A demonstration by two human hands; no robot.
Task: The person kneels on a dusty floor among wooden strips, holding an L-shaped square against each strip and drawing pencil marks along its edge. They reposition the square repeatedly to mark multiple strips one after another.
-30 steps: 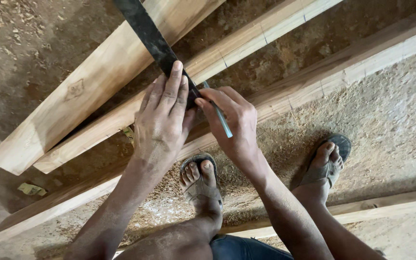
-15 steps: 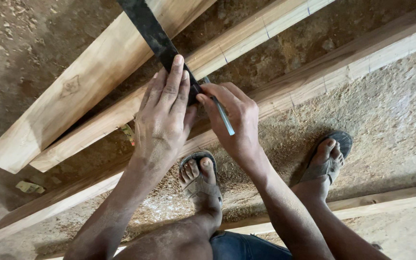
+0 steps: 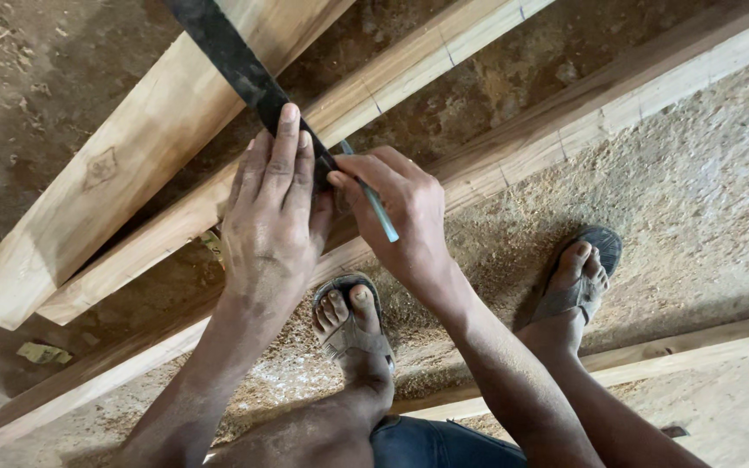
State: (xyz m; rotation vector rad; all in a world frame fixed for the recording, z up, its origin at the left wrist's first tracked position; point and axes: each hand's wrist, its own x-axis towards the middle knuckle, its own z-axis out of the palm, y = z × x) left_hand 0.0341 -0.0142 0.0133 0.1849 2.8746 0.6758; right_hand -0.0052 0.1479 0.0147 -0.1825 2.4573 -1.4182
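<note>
My left hand (image 3: 275, 221) lies flat, fingers together, pressing a long dark metal straightedge (image 3: 236, 69) down across the wooden planks. My right hand (image 3: 400, 212) grips a light blue pencil (image 3: 374, 201), its tip held against the straightedge's edge where it crosses the middle plank (image 3: 418, 65). A wider plank (image 3: 123, 165) lies to the left and a long narrow one (image 3: 617, 95) runs under both hands. The pencil's tip is hidden between my fingers.
My two feet in dark sandals, left (image 3: 348, 325) and right (image 3: 578, 282), stand on sawdust-covered ground. Another wooden strip (image 3: 695, 347) runs along the lower right. A small wood scrap (image 3: 43, 353) lies on the dirt at lower left.
Both hands have stayed on the straightedge; the pencil has shifted slightly along its edge. The view has drifted a little.
</note>
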